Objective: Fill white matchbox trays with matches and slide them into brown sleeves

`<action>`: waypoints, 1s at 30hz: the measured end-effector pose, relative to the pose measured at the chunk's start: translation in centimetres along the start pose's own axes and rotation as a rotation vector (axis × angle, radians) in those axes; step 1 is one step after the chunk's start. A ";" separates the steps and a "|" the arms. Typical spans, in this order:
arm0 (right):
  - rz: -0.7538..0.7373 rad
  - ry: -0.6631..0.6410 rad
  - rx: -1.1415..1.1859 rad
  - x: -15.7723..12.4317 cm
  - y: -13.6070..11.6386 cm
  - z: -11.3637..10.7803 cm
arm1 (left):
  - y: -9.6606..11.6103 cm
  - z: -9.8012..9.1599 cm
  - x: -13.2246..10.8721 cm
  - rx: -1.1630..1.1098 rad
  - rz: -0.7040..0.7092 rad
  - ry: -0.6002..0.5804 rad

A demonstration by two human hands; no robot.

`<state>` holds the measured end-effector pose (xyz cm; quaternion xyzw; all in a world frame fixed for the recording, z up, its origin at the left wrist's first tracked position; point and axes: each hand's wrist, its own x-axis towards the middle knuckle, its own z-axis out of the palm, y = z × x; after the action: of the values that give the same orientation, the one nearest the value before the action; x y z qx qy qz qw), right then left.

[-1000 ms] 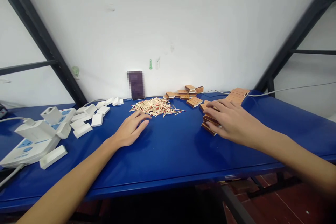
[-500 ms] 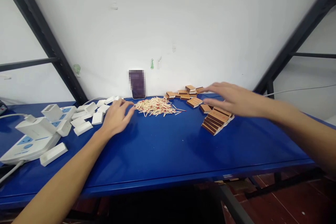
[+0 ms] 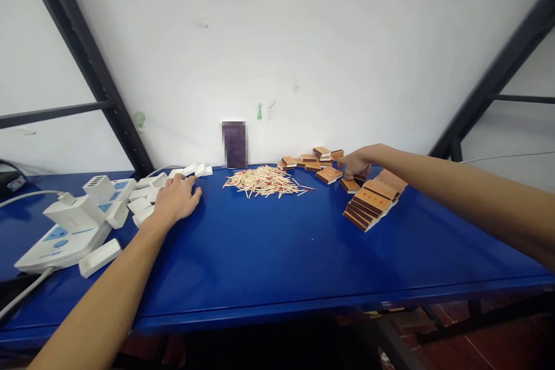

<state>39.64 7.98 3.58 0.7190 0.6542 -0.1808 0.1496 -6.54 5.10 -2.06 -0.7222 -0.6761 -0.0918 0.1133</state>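
My left hand (image 3: 177, 196) rests with its fingers spread at the right edge of a group of small white boxes (image 3: 150, 193), which look like matchbox trays. It holds nothing that I can see, and the palm covers some of the boxes. My right hand (image 3: 358, 163) reaches down among orange-and-brown matchboxes (image 3: 328, 175), fingers bent and apart. Its fingertips are at or just above a dark-edged matchbox (image 3: 359, 177), partly hidden under them; contact is hard to make out. A slanted row of matchboxes (image 3: 368, 205) lies nearer. Between the hands is a heap of red-tipped matches (image 3: 264, 180).
On the left stands a white power strip (image 3: 65, 248) with chargers (image 3: 76, 212) and cables. A pixelated dark rectangle (image 3: 235, 144) leans on the wall at the back. Black metal posts (image 3: 117, 121) flank the blue table (image 3: 260, 266).
My right hand has gone down and left from above the matchbox row to the matchboxes behind it. My left hand has drawn away from the matches onto the white boxes. The view has shifted slightly.
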 end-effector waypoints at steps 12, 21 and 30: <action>-0.024 -0.187 0.319 1.1 2.0 -1.5 | 0.0 1.1 0.4 -0.079 0.098 0.106; -0.150 -0.157 0.421 1.9 0.4 0.0 | 3.1 -0.2 -1.0 -0.520 0.523 0.142; -0.254 0.094 0.120 1.0 -1.9 -1.4 | 5.2 -0.8 -2.7 -0.602 0.653 -0.037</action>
<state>37.90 9.72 4.40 0.6458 0.7341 -0.2032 0.0517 -1.53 1.94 -2.30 -0.9002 -0.3576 -0.2311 -0.0909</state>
